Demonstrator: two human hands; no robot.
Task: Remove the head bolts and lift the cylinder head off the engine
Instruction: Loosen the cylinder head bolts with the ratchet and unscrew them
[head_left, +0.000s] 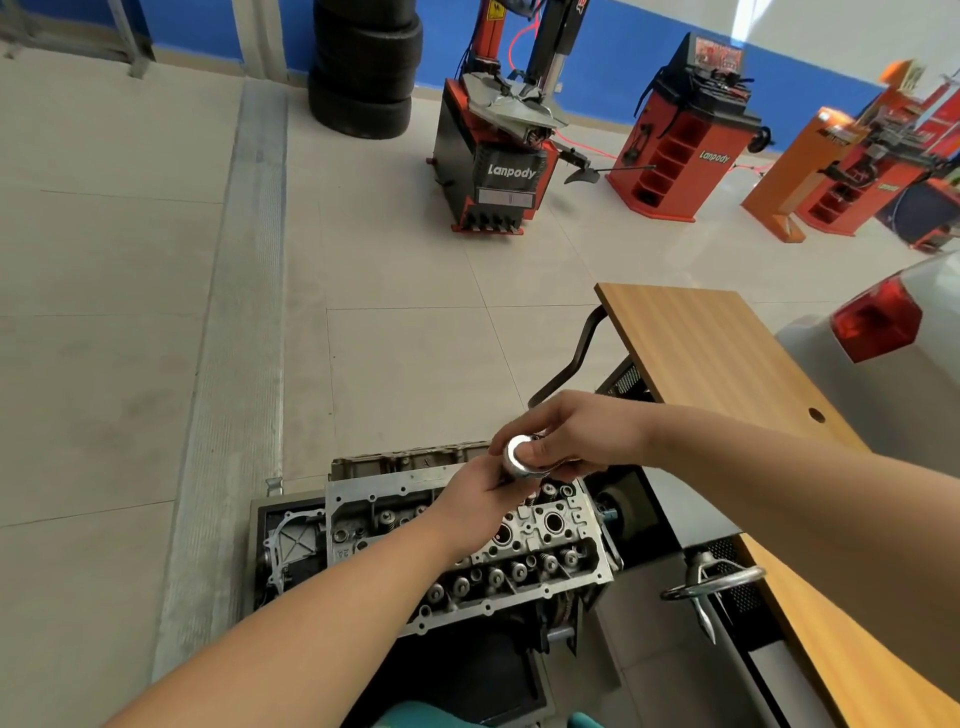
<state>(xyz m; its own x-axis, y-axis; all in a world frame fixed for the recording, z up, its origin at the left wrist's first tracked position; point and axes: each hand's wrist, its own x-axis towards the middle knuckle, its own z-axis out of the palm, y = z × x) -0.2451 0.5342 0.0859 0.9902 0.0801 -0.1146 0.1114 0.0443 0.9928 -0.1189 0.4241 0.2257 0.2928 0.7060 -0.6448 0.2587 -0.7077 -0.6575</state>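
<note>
The fingers of the right hand (576, 441) are curled round a chrome ratchet head (519, 456), thumb and forefinger pinching it from the right side. The fingers of the left hand (480, 493) are closed round the shaft below that head, apparently an extension or socket; most of it is hidden by the hand, so what lies at its lower end cannot be determined. Both hands are grasping the tool; neither is released.

The tool stands roughly upright over the far right part of the cylinder head (467, 551). The cylinder head sits on the engine, which is carried on a dark engine stand (467, 675) beside the near left edge of a wooden bench (727, 364). Valve springs and open bores are exposed along the top face of the head. A crank handle (711, 584) projects from the stand at its right side, just below the bench edge.

Judged state: bolt removal is in progress; the head is not yet lifted.

Hazards from this position:
- If the socket is not fully seated on a bolt, turning load could round the bolt or let the tool slip, driving the hands into the exposed valve gear.
- A tilted extension would load the bolt sideways; the left hand's support of the shaft guards against this.
- A loosened bolt or socket dropped from the fingers could fall into an open bore.
- Loosening bolts in an uneven order could distort the head.
- The crank handle lies near the right forearm and could be struck.
</note>
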